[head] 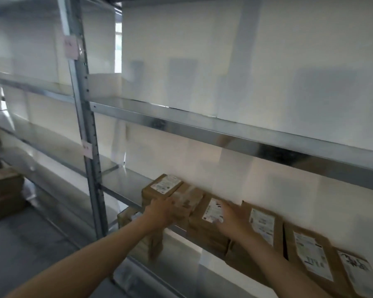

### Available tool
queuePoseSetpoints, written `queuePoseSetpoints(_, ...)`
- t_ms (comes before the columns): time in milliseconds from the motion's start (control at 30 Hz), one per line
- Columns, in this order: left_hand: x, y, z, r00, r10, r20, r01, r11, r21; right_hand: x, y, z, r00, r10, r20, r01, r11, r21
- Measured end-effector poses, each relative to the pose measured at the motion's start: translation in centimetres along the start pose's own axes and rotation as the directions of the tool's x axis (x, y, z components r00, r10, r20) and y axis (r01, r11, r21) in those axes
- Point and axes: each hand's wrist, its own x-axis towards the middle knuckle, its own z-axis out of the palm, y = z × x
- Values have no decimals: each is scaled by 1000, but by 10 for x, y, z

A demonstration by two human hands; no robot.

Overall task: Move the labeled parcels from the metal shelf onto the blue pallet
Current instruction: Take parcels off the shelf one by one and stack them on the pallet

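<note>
Early stage, by my judgement: at least six labeled parcels [310,252] are sitting in a row on the metal shelf [125,181], brown card with white labels facing up, running from the leftmost parcel [163,186] off to the right edge of view. The blue pallet is not showing in this view, so I cannot tell how many are already moved. Nothing is being carried clear of the shelf.

The left hand [164,211] is reaching to the front of a motion-blurred parcel [190,197] just right of the leftmost one. Its grip is too smeared to read, so I cannot tell whether it is closing on the parcel. The right hand [226,220] is lying on the next parcel [212,208] with fingers spread and fairly straight, touching its top and label, not clamping it. Looks like a two-hand pick just starting.

Another brown parcel [126,218] is showing on the level below, partly hidden by the left forearm.

The shelving is bare galvanised metal, shiny, with a perforated upright [88,130] carrying a paper tag [71,47]. The upper shelf [202,127] is showing no parcels. A plain white wall [289,50] is standing behind. A grey floor [30,244] is running left, with stacked cardboard boxes [4,190] sitting on it.
</note>
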Motion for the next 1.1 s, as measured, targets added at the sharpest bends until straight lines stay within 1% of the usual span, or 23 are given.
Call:
queuePoseSetpoints(33,9,-12,-5,999,-15,-31,15,1000,-9,19,-10,5,1000,-22,12,22,1000,-13)
queuePoseSetpoints(67,16,-24,-12,999,10,-48,-10,1000,2,38,-21,10,999,-48,16,48,999,-16)
queuePoseSetpoints(133,31,-45,-26,999,18,-27,-17,999,38,73,-44,22,994,-104,20,104,994,-26)
queuePoseSetpoints(233,54,-78,-30,998,-65,24,61,991,120,117,-73,44,986,-158,60,162,985,-65)
queuePoseSetpoints(333,72,-105,-23,996,-77,54,70,990,125,148,-92,62,975,-185,122,199,973,-119)
queuePoseSetpoints(500,106,-136,-16,997,-25,68,16,992,126,184,-98,95,965,-134,228,171,973,-154)
queuePoseSetpoints(600,132,-152,-7,994,60,91,-71,990,124,201,-96,113,965,-47,260,93,982,-166)
queuePoseSetpoints(700,155,-164,-2,973,156,170,-175,979,102,208,-97,125,970,22,244,28,979,-200)
queuePoseSetpoints(800,175,-179,2,949,238,207,-244,970,5,214,-108,133,971,65,230,-17,978,-207)
queuePoseSetpoints(900,190,-195,1,931,291,220,-281,957,-79,220,-126,138,974,80,214,-49,988,-146)
queuePoseSetpoints(1000,198,-209,-1,903,343,259,-340,939,-55,225,-148,148,968,101,230,-105,994,6)
queuePoseSetpoints(1100,204,-220,2,892,352,283,-343,936,-81,230,-165,152,970,96,222,-123,986,110)
